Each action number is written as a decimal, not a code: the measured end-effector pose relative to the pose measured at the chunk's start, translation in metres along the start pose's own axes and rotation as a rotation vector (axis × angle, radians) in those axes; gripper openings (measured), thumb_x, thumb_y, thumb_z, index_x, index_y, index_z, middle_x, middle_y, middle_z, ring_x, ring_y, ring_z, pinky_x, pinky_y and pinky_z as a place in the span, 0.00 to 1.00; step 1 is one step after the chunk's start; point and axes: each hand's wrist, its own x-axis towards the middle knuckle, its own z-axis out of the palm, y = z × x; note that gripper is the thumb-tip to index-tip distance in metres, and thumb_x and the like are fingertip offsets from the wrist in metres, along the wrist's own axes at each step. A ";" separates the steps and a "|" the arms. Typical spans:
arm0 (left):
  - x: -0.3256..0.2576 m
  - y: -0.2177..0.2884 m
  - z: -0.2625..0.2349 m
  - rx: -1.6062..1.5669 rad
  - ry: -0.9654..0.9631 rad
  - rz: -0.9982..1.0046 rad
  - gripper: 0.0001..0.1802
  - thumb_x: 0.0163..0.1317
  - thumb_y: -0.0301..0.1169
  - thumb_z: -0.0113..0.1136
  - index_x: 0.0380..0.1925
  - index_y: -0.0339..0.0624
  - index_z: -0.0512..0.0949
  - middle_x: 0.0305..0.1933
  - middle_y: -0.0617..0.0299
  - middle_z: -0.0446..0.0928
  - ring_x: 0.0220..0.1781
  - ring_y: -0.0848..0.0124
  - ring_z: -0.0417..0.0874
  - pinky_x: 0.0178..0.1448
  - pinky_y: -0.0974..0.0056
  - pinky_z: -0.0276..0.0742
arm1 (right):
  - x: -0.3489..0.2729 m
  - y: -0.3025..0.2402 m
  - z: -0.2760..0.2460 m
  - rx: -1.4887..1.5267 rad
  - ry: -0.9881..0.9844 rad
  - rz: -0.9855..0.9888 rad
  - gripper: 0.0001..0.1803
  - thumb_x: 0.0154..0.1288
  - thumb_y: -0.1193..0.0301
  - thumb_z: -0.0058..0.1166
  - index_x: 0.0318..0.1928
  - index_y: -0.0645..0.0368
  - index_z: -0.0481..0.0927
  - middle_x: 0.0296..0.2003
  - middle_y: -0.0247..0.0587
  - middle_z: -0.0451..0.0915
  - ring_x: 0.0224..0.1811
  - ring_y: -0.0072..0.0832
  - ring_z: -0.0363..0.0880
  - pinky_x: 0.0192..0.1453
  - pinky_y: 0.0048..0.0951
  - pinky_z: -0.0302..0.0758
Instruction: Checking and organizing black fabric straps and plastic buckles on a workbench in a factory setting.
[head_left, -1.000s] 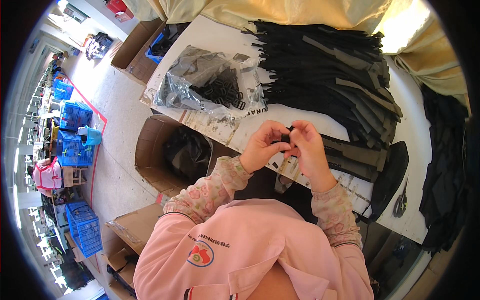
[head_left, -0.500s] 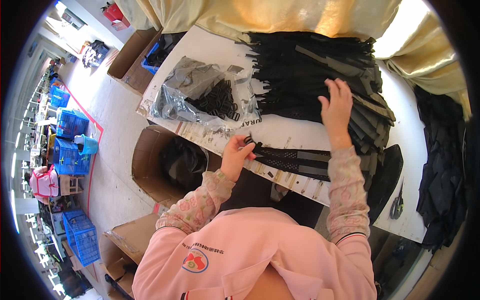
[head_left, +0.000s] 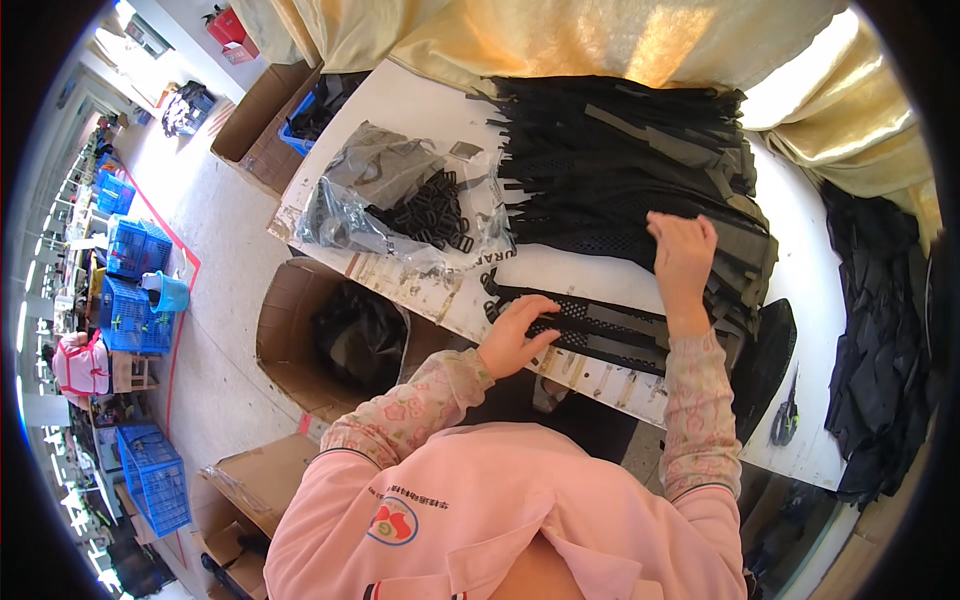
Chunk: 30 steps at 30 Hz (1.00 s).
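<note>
Two black mesh straps (head_left: 610, 348) with grey patches lie side by side along the table's near edge, with black plastic buckles (head_left: 490, 311) at their left ends. My left hand (head_left: 515, 335) rests over the left part of these straps, thumb and fingers apart. Farther right, my right hand (head_left: 683, 262) is at the near side of a broad pile of black straps (head_left: 590, 165), fingers curled in. Whether a strap is between its fingers is hidden. To the left of the pile, a clear plastic bag (head_left: 345, 215) lies opened around many loose black buckles (head_left: 430, 212).
Scissors (head_left: 786, 420) and a dark curved piece (head_left: 768, 360) lie on the table's right part. Dark fabric (head_left: 880, 330) is heaped at the far right. Cardboard boxes (head_left: 285, 315) stand left of the table, blue crates (head_left: 155, 475) farther left. A yellow curtain (head_left: 570, 40) hangs behind.
My left hand has let go of the buckle and moved right, its fingers now over the laid-down straps. My right hand has drawn nearer to me, its spread fingers now curled.
</note>
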 end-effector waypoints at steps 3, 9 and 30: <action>0.004 -0.001 0.000 -0.038 -0.009 -0.041 0.17 0.58 0.29 0.62 0.48 0.38 0.75 0.50 0.52 0.74 0.54 0.54 0.74 0.58 0.57 0.71 | -0.015 -0.004 -0.004 0.039 -0.159 -0.056 0.06 0.58 0.68 0.62 0.36 0.52 0.83 0.33 0.30 0.82 0.39 0.30 0.79 0.61 0.41 0.64; 0.002 -0.001 0.001 0.059 0.021 0.029 0.14 0.58 0.28 0.62 0.44 0.39 0.76 0.48 0.53 0.75 0.51 0.55 0.75 0.56 0.58 0.72 | 0.059 0.020 0.028 0.206 0.163 0.043 0.09 0.57 0.69 0.61 0.39 0.55 0.81 0.35 0.35 0.82 0.43 0.36 0.79 0.59 0.46 0.67; 0.058 0.021 -0.002 -1.721 -0.217 -0.375 0.33 0.67 0.37 0.55 0.69 0.51 0.53 0.72 0.46 0.56 0.43 0.67 0.81 0.53 0.63 0.78 | -0.013 0.014 -0.141 0.765 -0.753 0.390 0.09 0.66 0.72 0.52 0.39 0.67 0.78 0.24 0.33 0.75 0.29 0.16 0.69 0.34 0.21 0.68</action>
